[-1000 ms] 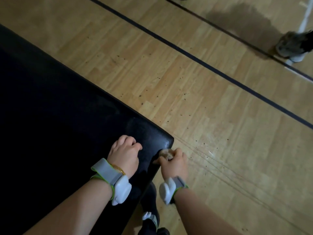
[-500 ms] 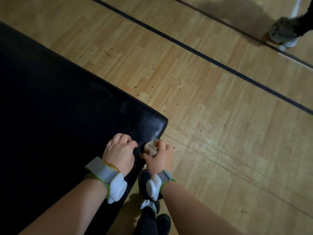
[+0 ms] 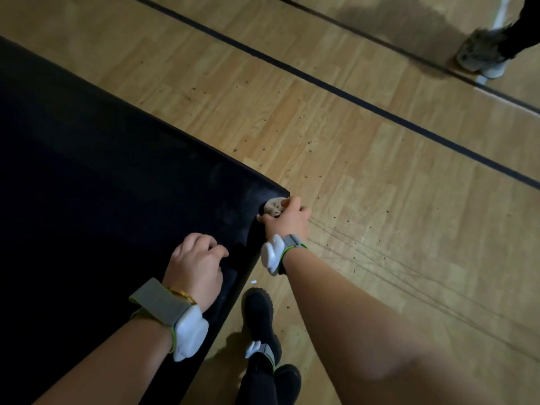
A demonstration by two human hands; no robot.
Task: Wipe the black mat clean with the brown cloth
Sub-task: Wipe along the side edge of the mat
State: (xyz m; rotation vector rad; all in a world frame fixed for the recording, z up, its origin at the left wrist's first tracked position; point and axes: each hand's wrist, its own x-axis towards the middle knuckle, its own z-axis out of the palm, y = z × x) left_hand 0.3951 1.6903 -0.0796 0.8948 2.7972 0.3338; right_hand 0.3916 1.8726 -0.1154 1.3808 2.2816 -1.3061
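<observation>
The black mat (image 3: 96, 200) lies flat on the wooden floor (image 3: 365, 176), filling the left side of the view, with one corner pointing toward the middle of the floor.

The right hand (image 3: 287, 222) is at that corner. Its fingers are curled around the brown cloth (image 3: 273, 206), which is bunched into a small wad and pressed against the mat's edge just beside the corner tip. Only a small part of the cloth shows past the fingers.

The left hand (image 3: 195, 266) rests on the mat's top surface near the edge that runs back toward the person. Its fingers are bent under at the knuckles and hold nothing; the fingertips and knuckles bear on the mat.

Each wrist carries a grey strap with a white device (image 3: 190, 331). The left wrist also carries a thin gold bangle (image 3: 182, 295).

The person's black shoe (image 3: 258, 314) stands on the floor just beside the mat's near edge, with a similar strap at the ankle.

Dark specks (image 3: 251, 147) are scattered on the floor beside the mat's far edge. Two dark lines (image 3: 365, 105) cross the floor. Another person's light shoe (image 3: 482, 55) stands at the far right corner of the view.
</observation>
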